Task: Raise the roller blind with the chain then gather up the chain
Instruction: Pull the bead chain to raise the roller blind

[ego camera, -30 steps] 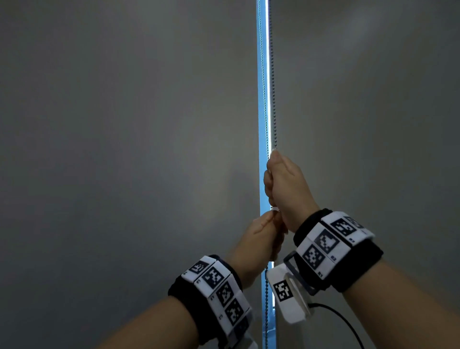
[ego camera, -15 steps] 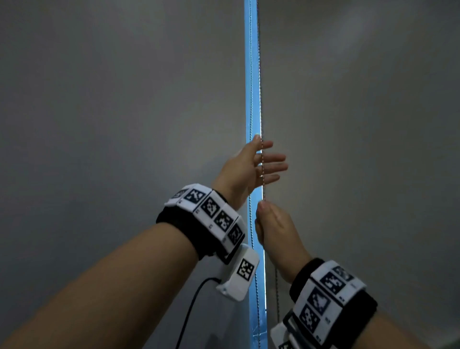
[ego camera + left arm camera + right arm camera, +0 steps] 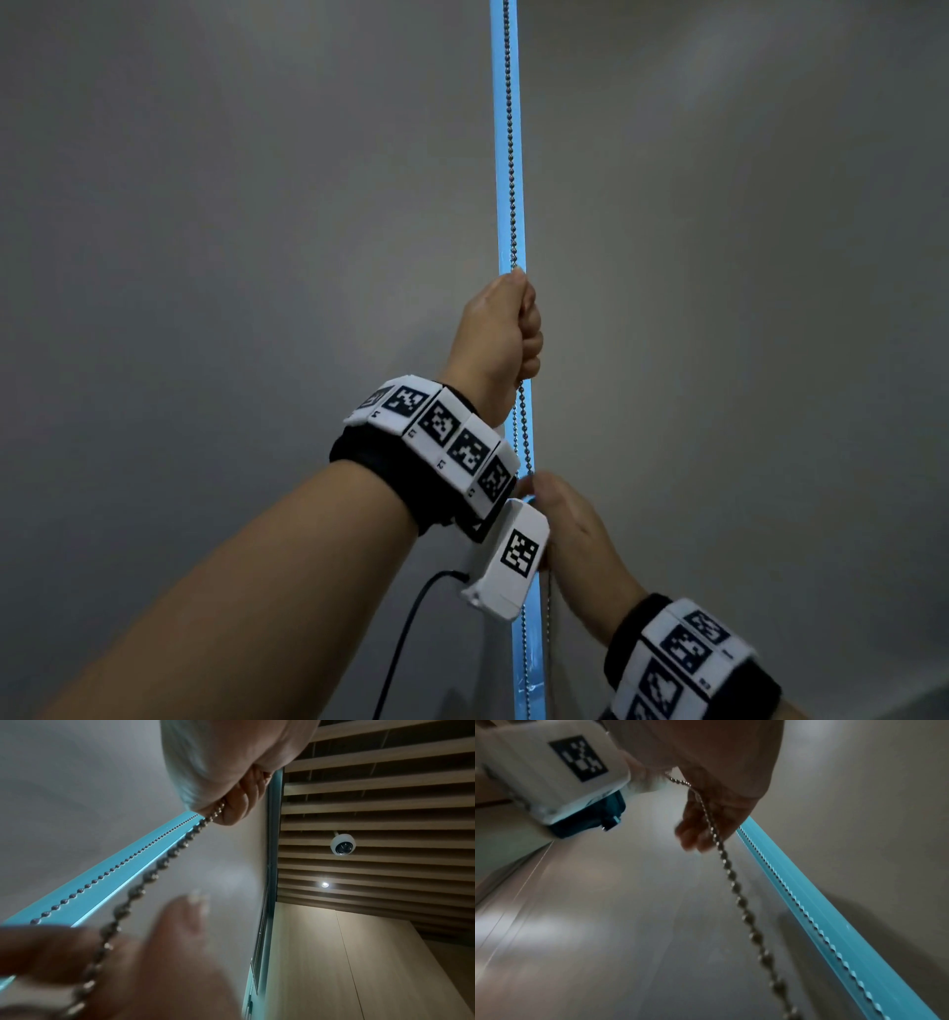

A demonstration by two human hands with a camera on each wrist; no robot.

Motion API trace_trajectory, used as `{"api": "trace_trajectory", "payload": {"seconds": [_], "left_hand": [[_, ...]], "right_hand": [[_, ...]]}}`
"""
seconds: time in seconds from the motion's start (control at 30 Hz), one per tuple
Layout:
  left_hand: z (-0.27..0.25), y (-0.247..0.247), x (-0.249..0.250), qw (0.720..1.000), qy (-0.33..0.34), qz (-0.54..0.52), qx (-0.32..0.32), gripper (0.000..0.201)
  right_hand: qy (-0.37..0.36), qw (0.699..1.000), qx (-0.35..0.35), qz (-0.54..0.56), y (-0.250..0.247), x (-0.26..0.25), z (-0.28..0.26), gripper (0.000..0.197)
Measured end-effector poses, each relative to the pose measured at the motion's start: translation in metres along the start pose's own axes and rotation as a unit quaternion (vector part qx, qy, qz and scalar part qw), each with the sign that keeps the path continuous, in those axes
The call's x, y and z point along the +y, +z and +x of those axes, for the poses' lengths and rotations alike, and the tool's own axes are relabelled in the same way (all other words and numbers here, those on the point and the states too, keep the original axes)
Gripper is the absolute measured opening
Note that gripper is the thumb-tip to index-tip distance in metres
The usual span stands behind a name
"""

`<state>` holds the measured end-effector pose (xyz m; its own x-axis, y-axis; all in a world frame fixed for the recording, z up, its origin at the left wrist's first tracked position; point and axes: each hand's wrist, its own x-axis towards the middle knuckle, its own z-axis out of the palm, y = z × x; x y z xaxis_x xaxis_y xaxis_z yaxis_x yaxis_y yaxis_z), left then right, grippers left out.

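A metal bead chain (image 3: pixel 511 154) hangs down a bright blue gap (image 3: pixel 499 205) between two grey roller blinds (image 3: pixel 257 257). My left hand (image 3: pixel 506 329) is raised and grips the front strand in a fist, and the chain (image 3: pixel 164 862) leaves its curled fingers (image 3: pixel 241 805). Lower down, my right hand (image 3: pixel 565 519) is partly hidden behind the left wrist camera. Its fingers (image 3: pixel 698 829) curl round the same strand (image 3: pixel 731 878). The right hand (image 3: pixel 154 953) looks blurred. A rear strand (image 3: pixel 808 921) lies against the blue gap.
A second grey blind (image 3: pixel 719 257) fills the right side. Overhead is a slatted wooden ceiling (image 3: pixel 385 801) with a white dome camera (image 3: pixel 343 846) and a spotlight (image 3: pixel 325 884). A black cable (image 3: pixel 411 632) hangs from my left wrist camera (image 3: pixel 513 560).
My left hand rose from under the right hand, opened beside the chain, and now grips it higher up. My right hand has come down with the chain.
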<state>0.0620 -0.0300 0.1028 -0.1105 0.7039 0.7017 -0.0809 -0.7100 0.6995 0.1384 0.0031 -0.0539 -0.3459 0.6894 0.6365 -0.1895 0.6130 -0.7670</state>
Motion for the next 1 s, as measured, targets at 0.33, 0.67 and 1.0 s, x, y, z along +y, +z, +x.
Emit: {"api": "trace_trajectory", "payload": {"seconds": [0.33, 0.67, 1.0], "left_hand": [[-0.049, -0.01, -0.053, 0.999, -0.038, 0.037, -0.002, 0.042], [-0.102, -0.029, -0.095, 0.988, -0.087, 0.118, -0.045, 0.042], [-0.094, -0.043, -0.107, 0.984, -0.147, 0.036, -0.098, 0.07]], "right_hand": [[-0.07, 0.994, 0.081, 0.032, -0.01, -0.067, 0.052, 0.03], [-0.037, 0.995, 0.054, 0.075, 0.013, -0.084, 0.056, 0.023], [-0.056, 0.996, 0.074, 0.003, 0.01, -0.049, 0.04, 0.041]]}}
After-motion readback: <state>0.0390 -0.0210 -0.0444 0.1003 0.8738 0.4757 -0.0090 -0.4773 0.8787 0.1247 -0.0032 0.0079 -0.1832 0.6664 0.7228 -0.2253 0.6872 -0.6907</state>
